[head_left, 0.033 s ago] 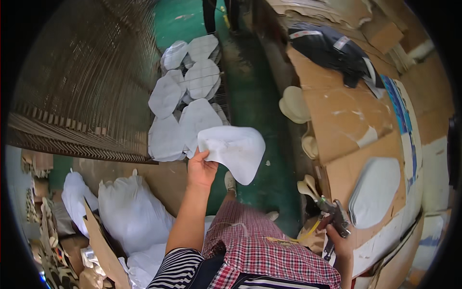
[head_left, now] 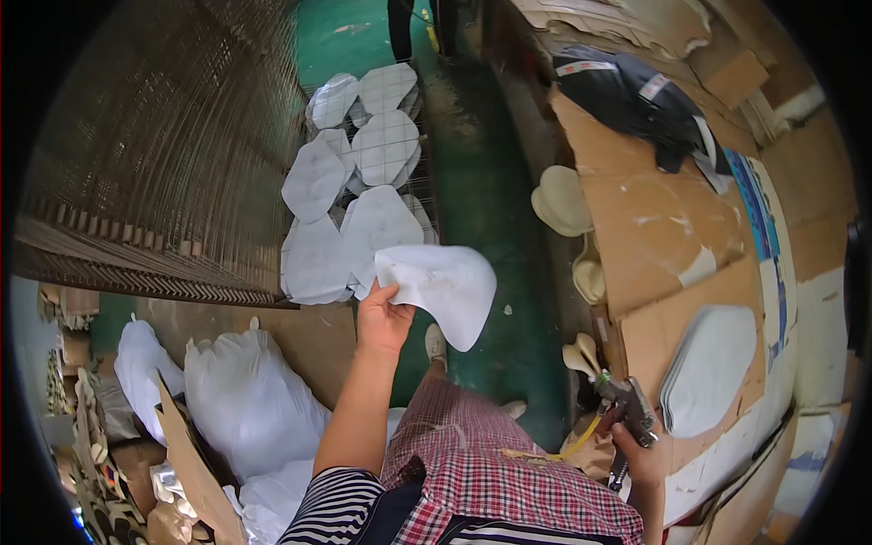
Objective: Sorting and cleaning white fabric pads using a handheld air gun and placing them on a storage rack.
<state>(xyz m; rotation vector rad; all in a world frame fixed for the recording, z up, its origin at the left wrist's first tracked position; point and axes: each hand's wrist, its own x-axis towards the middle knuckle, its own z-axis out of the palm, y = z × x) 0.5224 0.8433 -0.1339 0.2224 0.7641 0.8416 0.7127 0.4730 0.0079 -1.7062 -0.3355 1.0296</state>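
Note:
My left hand (head_left: 385,322) pinches the left edge of a pale grey-white curved sheet piece (head_left: 447,286) between thumb and fingers. The piece hangs in the air, its right side drooping, with a faint smudge on its upper face. Behind it, several similar flat pieces (head_left: 313,182) lie in overlapping piles on a wire grid. Low on the right, my right hand (head_left: 641,454) is wrapped round a dark metal spray gun (head_left: 630,405) with a yellow hose (head_left: 577,442). A stack of pale sheet pieces (head_left: 710,368) lies beside the gun on cardboard.
A tall wire rack (head_left: 182,154) stands at left. White stuffed bags (head_left: 250,395) sit lower left by a cardboard flap (head_left: 195,459). The cardboard-covered table (head_left: 658,236) at right bears a dark garment (head_left: 627,100); cream moulded shapes (head_left: 561,202) are at its edge. A person's legs (head_left: 401,27) show at the far end.
The view has shifted very slightly. Both hands keep their holds, and the sheet piece in my left hand has barely moved.

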